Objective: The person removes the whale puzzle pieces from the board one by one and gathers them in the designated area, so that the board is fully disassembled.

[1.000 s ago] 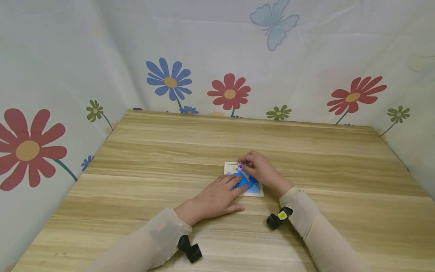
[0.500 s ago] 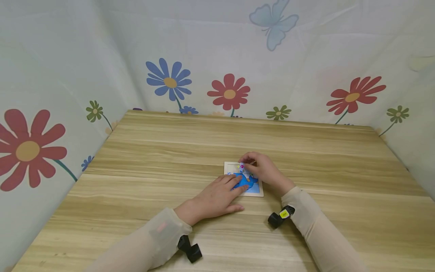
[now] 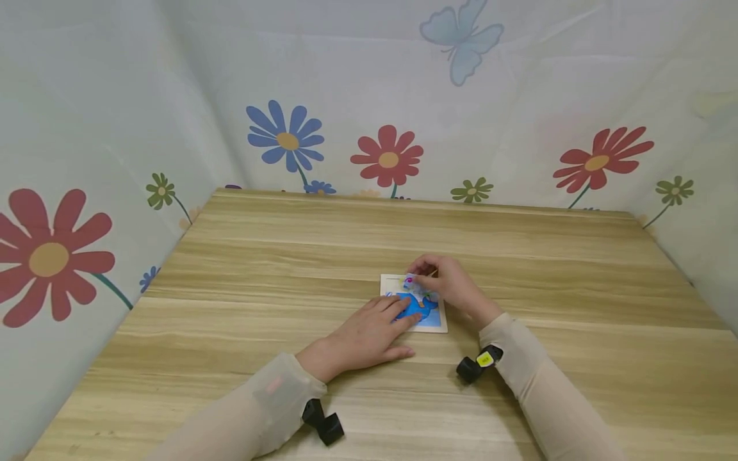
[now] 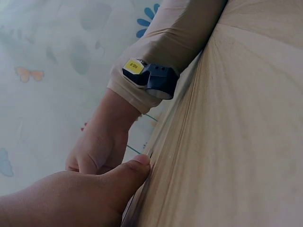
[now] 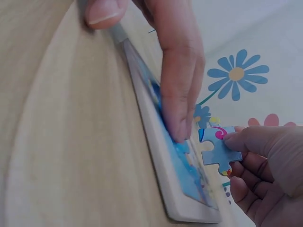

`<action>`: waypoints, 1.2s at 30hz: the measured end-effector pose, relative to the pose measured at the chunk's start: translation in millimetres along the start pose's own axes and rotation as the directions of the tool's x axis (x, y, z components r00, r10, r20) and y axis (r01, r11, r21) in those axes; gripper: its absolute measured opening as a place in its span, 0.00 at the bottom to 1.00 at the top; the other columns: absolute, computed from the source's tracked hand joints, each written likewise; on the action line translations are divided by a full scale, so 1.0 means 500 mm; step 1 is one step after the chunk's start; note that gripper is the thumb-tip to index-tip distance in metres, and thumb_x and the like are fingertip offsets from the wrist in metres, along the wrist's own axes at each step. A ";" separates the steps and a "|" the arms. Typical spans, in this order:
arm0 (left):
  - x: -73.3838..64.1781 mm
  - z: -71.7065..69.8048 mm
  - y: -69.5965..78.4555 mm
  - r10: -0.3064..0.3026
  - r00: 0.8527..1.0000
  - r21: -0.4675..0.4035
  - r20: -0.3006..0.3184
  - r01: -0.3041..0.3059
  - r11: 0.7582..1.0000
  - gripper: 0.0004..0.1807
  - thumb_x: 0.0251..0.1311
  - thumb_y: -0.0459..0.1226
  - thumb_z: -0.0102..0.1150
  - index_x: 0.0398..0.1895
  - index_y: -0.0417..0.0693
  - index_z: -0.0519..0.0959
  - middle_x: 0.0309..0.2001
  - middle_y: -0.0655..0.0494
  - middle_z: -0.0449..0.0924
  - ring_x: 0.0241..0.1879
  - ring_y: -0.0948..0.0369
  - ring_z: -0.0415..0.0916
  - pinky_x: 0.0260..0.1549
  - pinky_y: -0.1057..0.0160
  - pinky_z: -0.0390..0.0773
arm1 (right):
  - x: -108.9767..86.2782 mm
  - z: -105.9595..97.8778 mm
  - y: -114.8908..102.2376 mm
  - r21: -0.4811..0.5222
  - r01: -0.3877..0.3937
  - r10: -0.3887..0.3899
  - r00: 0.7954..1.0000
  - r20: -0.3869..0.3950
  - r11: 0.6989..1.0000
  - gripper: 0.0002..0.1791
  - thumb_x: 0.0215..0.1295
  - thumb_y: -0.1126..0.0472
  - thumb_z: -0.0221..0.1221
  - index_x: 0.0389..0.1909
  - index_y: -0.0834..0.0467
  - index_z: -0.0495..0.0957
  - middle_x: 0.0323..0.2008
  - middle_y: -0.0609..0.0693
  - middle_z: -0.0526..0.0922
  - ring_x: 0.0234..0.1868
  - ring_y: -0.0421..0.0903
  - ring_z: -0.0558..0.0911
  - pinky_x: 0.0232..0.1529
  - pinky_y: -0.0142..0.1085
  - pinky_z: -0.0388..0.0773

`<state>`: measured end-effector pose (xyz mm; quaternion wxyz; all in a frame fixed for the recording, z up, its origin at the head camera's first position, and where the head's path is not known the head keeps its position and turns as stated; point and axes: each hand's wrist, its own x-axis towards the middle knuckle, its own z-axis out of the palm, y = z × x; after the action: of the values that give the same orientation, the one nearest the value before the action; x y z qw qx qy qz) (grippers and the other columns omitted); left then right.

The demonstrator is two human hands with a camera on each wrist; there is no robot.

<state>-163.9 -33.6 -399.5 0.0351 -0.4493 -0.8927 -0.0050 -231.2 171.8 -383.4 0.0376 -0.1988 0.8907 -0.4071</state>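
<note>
A small jigsaw board (image 3: 391,280) with a pale rim lies on the table, its picture showing a blue whale (image 3: 425,311). Flat across its near left part rests my left hand (image 3: 363,334), fingers extended and fingertips pressing on the whale. My right hand (image 3: 455,285) is over the board's far right side. Between thumb and fingers it pinches a light blue jigsaw piece (image 5: 218,147) with a pink swirl. In the right wrist view that piece stands tilted, raised above the board's surface. My left fingers hide part of the picture.
The wood-grain table (image 3: 277,256) extends around the board on all sides. Behind it hangs a white cloth (image 3: 346,70) printed with flowers and a butterfly. Each wrist wears a black camera mount (image 3: 323,422) close to the tabletop.
My right hand has shifted slightly to the right, and the jigsaw piece in it has turned and tilted. The left hand stays in place on the board.
</note>
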 end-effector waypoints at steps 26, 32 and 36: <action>0.003 -0.002 0.002 -0.024 0.999 -0.028 0.025 0.025 0.999 0.34 0.67 0.62 0.42 0.71 0.57 0.64 0.72 0.49 0.62 0.72 0.52 0.59 0.69 0.50 0.62 | -0.011 -0.056 -0.022 -0.055 0.009 -0.009 1.000 -0.003 0.998 0.06 0.64 0.64 0.60 0.40 0.59 0.82 0.36 0.54 0.84 0.37 0.46 0.79 0.42 0.36 0.77; 0.003 -0.001 0.001 -0.021 1.000 -0.022 0.014 0.021 1.000 0.34 0.67 0.62 0.43 0.71 0.57 0.64 0.71 0.49 0.63 0.71 0.52 0.59 0.69 0.51 0.62 | -0.014 -0.075 -0.022 -0.078 0.004 -0.005 1.000 -0.008 0.997 0.05 0.64 0.64 0.61 0.39 0.59 0.82 0.36 0.53 0.84 0.36 0.45 0.79 0.41 0.35 0.76; 0.003 -0.001 0.002 -0.021 1.000 -0.022 0.014 0.021 1.000 0.34 0.67 0.62 0.43 0.71 0.57 0.64 0.71 0.49 0.63 0.71 0.52 0.59 0.69 0.51 0.62 | -0.015 -0.088 -0.022 -0.090 -0.003 0.002 1.000 -0.010 0.996 0.05 0.64 0.63 0.61 0.38 0.59 0.82 0.35 0.53 0.83 0.35 0.45 0.78 0.40 0.33 0.76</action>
<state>-163.7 -31.9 -399.0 0.0239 -0.4403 -0.8975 -0.0119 -230.7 199.5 -346.4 0.0249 -0.1971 0.9086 -0.3674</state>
